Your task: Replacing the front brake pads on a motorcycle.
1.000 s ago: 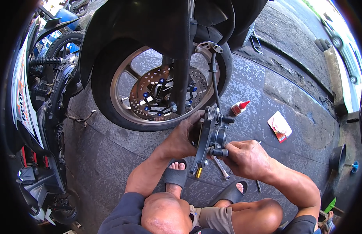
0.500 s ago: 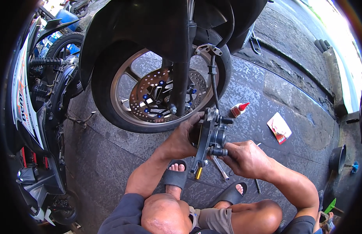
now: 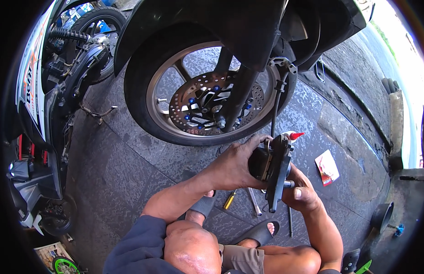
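A black brake caliper [image 3: 277, 169] with a flat mounting bracket hangs in front of me, its brake hose [image 3: 276, 106] running up toward the fork. My left hand [image 3: 241, 164] wraps round the caliper from the left, thumb at its upper edge. From the right, my right hand [image 3: 301, 189] holds it too, its thumb beside a silver bolt that sticks out; the fingers behind the caliper are partly hidden. Beyond my hands stands a motorcycle front wheel [image 3: 134, 123] with a drilled brake disc [image 3: 181, 101] and blue bolts.
On the floor lie a yellow-handled screwdriver [image 3: 230, 200], a wrench [image 3: 255, 203] and a thin rod [image 3: 291, 221]. A red-capped bottle [image 3: 295, 135] shows partly behind the caliper. A red and white card pack [image 3: 327, 167] lies to the right; another motorcycle [image 3: 45, 132] stands left.
The caliper has turned, showing its pad side more. My right hand has shifted from the bolt end to a hold on the caliper's right side. The whole view has swung.
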A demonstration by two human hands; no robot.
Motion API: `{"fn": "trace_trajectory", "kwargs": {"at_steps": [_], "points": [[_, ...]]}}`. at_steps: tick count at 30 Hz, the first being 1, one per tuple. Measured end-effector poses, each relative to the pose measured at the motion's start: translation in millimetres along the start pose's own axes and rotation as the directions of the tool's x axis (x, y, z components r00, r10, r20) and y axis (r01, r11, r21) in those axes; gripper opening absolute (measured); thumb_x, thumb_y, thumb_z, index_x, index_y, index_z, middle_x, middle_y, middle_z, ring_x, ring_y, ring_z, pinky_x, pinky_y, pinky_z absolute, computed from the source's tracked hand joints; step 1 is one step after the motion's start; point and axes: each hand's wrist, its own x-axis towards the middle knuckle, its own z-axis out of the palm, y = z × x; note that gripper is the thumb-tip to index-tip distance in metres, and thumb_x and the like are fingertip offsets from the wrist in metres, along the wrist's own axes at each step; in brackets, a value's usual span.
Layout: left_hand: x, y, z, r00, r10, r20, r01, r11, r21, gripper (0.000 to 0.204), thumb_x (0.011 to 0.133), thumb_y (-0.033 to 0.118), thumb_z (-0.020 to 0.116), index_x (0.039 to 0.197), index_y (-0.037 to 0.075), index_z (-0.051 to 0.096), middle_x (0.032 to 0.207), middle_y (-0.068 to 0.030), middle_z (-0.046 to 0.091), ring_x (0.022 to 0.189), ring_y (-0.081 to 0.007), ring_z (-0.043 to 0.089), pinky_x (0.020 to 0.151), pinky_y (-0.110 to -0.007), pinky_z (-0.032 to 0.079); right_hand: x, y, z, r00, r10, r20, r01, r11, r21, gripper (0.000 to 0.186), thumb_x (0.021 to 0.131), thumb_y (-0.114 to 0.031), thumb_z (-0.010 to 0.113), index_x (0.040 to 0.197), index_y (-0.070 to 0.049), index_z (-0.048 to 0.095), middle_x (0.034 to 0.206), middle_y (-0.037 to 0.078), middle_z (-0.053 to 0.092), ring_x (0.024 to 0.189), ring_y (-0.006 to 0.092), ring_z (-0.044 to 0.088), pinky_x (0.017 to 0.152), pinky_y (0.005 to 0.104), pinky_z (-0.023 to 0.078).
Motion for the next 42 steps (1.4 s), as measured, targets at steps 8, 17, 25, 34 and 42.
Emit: {"fn": "trace_trajectory", "kwargs": {"at_steps": [8,17,25,34,42], "points": [[-4.7,-5.1,-5.9,0.997,0.05,0.055,-0.048,0.998,-0.048,0.119,0.056,0.015,0.096,0.153,0.009,0.027,0.131,-0.0168,0.06,0.118,-0.0274,0.063,0.1,-0.041,0.052,11.8,-3.9,19.2,0.937,-0.164,-0.308,0.064,0.948,-0.311,0.122,0.072,-0.049,0.087,0.152,0.012,0.018,0.142,0.022,0.047,0.132,0.0296,0.049,0.109,0.0421,0.041],[-2.7,-13.5,-10.6,0.988,0.14,0.068,-0.134,0.987,-0.092,0.123,0.06,0.001,0.091,0.159,0.016,0.018,0.142,-0.0144,0.051,0.129,-0.0282,0.055,0.108,-0.046,0.048,16.4,-18.1,46.9,0.897,-0.121,-0.425,0.01,0.967,-0.256,0.106,0.083,-0.04,0.079,0.151,0.013,0.018,0.137,0.027,0.05,0.122,0.0337,0.058,0.095,0.0436,0.054],[-5.2,-20.7,-7.9,0.991,0.127,0.041,-0.12,0.982,-0.148,0.115,0.065,0.018,0.093,0.156,0.015,0.023,0.141,-0.0186,0.05,0.125,-0.0308,0.057,0.105,-0.044,0.049,13.1,-17.0,41.9,0.919,-0.109,-0.38,0.007,0.965,-0.26,0.1,0.09,-0.045,0.072,0.15,0.013,0.017,0.137,0.026,0.05,0.121,0.031,0.059,0.1,0.0445,0.052],[-6.8,-18.0,-5.4,1.0,-0.005,-0.025,-0.011,0.826,-0.563,0.122,0.058,0.015,0.097,0.154,0.007,0.022,0.138,-0.0123,0.051,0.127,-0.0223,0.054,0.108,-0.039,0.045,-1.0,-25.9,22.9,0.953,-0.045,-0.298,-0.163,0.756,-0.635,0.05,0.107,-0.043,0.044,0.105,0.003,0.063,0.086,0.004,0.064,0.078,0.0124,0.058,0.071,0.0297,0.049],[-3.5,-18.9,2.4,0.997,0.071,-0.001,-0.053,0.733,-0.678,0.119,0.059,0.008,0.095,0.155,0.008,0.023,0.135,-0.0099,0.054,0.123,-0.0207,0.057,0.106,-0.039,0.047,4.0,-28.5,33.8,0.946,-0.061,-0.317,-0.242,0.519,-0.82,0.037,0.104,-0.033,0.054,0.093,0.0,0.065,0.07,0.007,0.06,0.062,0.0172,0.057,0.059,0.0349,0.045]]}}
